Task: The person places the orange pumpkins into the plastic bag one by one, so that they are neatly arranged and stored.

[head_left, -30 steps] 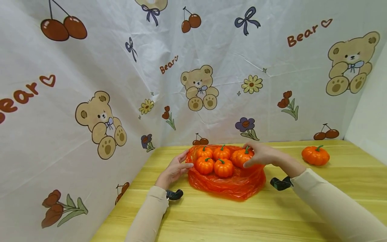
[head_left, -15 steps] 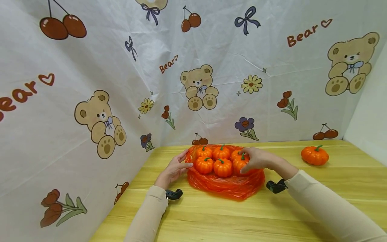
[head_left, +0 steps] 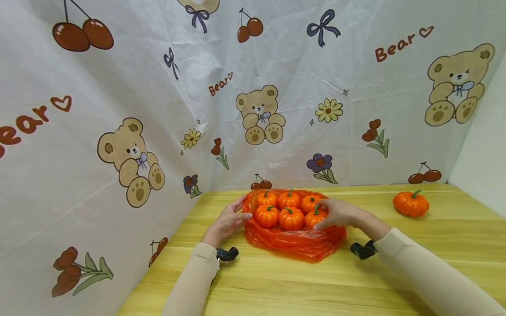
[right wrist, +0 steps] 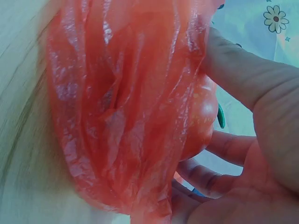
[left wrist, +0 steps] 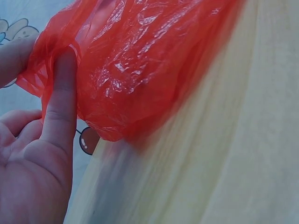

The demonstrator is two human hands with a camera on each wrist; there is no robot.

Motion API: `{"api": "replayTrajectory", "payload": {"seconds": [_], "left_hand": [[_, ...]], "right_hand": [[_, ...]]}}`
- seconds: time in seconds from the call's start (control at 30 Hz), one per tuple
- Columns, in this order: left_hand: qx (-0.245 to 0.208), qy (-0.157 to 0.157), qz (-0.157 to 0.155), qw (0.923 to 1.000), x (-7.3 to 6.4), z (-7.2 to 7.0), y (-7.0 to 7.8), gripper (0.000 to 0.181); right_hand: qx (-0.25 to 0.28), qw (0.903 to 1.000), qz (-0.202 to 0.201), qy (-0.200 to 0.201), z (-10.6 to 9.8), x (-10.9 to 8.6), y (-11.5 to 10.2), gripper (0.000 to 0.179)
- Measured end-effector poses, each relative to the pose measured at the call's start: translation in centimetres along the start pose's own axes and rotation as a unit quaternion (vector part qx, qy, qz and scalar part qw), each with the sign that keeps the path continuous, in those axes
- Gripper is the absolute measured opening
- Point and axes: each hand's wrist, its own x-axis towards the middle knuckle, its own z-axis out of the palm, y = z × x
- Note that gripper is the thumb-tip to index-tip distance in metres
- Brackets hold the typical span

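A thin red plastic bag (head_left: 296,245) lies spread wide on the table, its mouth facing up. Several small orange pumpkins with green stems sit inside in two rows, among them a front-middle pumpkin (head_left: 291,218) and a back-right pumpkin (head_left: 309,203). My left hand (head_left: 228,221) pinches the bag's left edge; in the left wrist view the film bunches between the fingers (left wrist: 60,107). At the bag's right side my right hand (head_left: 340,213) grips the front-right pumpkin (head_left: 315,217), thumb in front and fingers behind. In the right wrist view, red film covers part of this pumpkin (right wrist: 202,122).
One more orange pumpkin (head_left: 411,204) rests on the wooden table (head_left: 276,285) at the far right, outside the bag. A white cloth (head_left: 276,52) printed with bears and flowers hangs behind and along the left side.
My right hand has moved left and slightly toward me, bringing its pumpkin down into the front row's right end and uncovering the back-right one. My left hand stays at the bag's edge.
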Motion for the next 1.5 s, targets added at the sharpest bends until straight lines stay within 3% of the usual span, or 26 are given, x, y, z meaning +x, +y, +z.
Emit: {"api": "replayTrajectory", "payload": {"seconds": [0.17, 0.4, 0.6, 0.93, 1.27, 1.5], "left_hand": [[0.001, 0.002, 0.003, 1.0, 0.1, 0.0, 0.2, 0.087], [0.0, 0.001, 0.002, 1.0, 0.2, -0.1, 0.0, 0.088], [-0.008, 0.0, 0.0, 1.0, 0.0, 0.0, 0.0, 0.09], [-0.01, -0.002, -0.001, 1.0, 0.0, -0.1, -0.1, 0.089], [-0.012, -0.005, 0.001, 0.9999, 0.1, -0.3, -0.2, 0.089], [-0.011, 0.001, 0.0, 0.9999, 0.2, -0.2, -0.3, 0.088]], "right_hand": [[0.002, 0.9999, 0.0, 0.011, -0.1, 0.0, 0.2, 0.079], [-0.012, 0.9988, -0.036, 0.03, 0.0, -0.2, 0.9, 0.079], [0.018, 0.9975, -0.046, 0.051, -0.2, -0.5, 1.8, 0.079], [0.069, 0.9895, -0.045, 0.119, -1.8, -1.8, 3.4, 0.071], [0.035, 0.9853, -0.004, 0.167, -3.6, -3.2, 5.4, 0.073], [0.016, 0.9826, 0.037, 0.181, -5.0, -4.0, 7.2, 0.085]]}}
